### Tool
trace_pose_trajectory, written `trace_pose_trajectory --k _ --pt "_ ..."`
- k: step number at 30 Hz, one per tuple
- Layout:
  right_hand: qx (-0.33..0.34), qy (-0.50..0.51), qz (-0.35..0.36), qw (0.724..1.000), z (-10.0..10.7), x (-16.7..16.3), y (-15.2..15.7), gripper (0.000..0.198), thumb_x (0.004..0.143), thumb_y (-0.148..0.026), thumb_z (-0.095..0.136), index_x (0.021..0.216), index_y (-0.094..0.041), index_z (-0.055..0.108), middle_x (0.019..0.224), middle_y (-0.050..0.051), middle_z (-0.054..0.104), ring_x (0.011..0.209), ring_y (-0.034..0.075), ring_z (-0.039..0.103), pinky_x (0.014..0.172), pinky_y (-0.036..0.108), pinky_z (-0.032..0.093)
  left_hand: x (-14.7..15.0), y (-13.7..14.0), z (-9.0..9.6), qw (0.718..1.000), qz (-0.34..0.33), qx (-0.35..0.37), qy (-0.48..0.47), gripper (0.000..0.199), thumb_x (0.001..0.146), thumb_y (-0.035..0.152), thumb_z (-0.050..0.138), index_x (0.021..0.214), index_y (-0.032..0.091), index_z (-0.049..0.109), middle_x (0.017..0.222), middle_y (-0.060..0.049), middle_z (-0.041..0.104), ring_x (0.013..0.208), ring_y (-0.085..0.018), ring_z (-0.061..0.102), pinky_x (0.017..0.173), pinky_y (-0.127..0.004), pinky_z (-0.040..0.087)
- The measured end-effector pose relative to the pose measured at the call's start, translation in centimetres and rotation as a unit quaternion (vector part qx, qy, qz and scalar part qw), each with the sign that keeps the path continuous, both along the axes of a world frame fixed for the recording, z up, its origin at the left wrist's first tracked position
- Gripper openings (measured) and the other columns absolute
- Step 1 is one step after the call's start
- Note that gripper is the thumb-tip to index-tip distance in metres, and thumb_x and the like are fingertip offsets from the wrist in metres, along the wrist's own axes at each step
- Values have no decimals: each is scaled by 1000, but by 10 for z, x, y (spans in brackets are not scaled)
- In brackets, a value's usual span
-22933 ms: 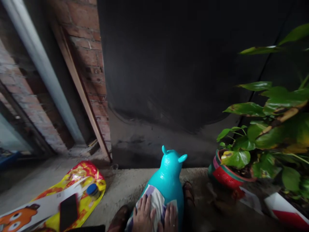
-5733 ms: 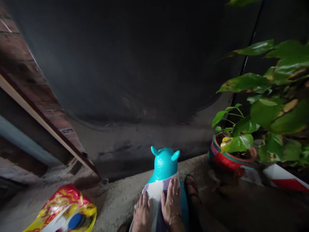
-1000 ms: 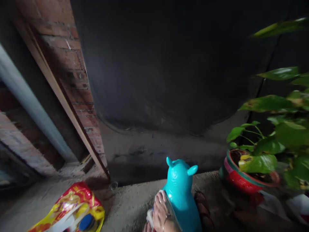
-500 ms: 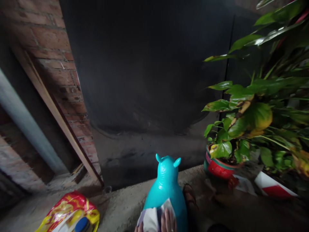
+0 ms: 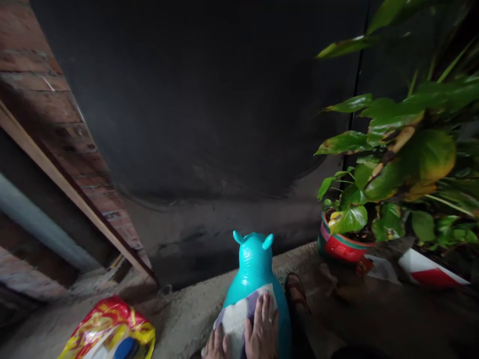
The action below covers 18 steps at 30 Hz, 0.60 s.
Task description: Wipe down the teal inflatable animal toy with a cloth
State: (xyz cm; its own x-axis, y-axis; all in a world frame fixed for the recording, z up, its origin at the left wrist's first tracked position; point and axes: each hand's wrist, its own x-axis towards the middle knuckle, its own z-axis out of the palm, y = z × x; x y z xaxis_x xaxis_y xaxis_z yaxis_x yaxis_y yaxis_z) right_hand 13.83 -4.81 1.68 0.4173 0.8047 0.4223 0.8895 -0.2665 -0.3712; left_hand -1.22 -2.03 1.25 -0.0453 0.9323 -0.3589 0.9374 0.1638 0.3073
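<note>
Both hands are open and flat: the right hand (image 5: 262, 329) and left hand (image 5: 216, 345) press a cloth (image 5: 236, 315) on the blue toy (image 5: 254, 269) on the floor. Rub gently, holding it steady.

hands: bare | right hand (image 5: 263, 330): ring on one finger | left hand (image 5: 216, 345): no sleeve visible
</note>
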Motion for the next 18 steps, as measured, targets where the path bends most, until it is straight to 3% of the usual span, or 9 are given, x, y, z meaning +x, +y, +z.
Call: trace_pose_trajectory --k 3,6,12,18 --pt "-14 -2 8 1000 -5 12 24 62 96 -45 40 151 -17 31 159 12 24 146 34 19 112 56 34 15 17 26 1000 -6 -20 -16 58 95 33 21 148 11 30 155 -13 40 142 -20 38 117 -34 31" --pt "-44 4 29 999 -4 21 37 72 97 -49 35 153 -8 18 160 16 15 148 33 8 116 55 26 24 29 36 998 -17 -20 -55 60 95 34 19 149 9 27 156 -14 37 145 -20 32 120 -35 25" --pt "-81 12 36 996 -8 24 37 74 97 -53 34 152 -6 22 160 18 11 148 35 2 118 57 20 26 37 28 997 -26 -3 -78 63 94 34 16 148 6 27 157 -15 35 146 -22 30 123 -38 21" --pt "-39 -4 30 999 -11 27 33 73 97 -52 35 152 -5 22 159 19 14 148 34 7 117 55 25 29 30 24 998 -41 10 -42 59 93 31 22 146 6 34 153 -16 41 141 -23 39 118 -39 32"
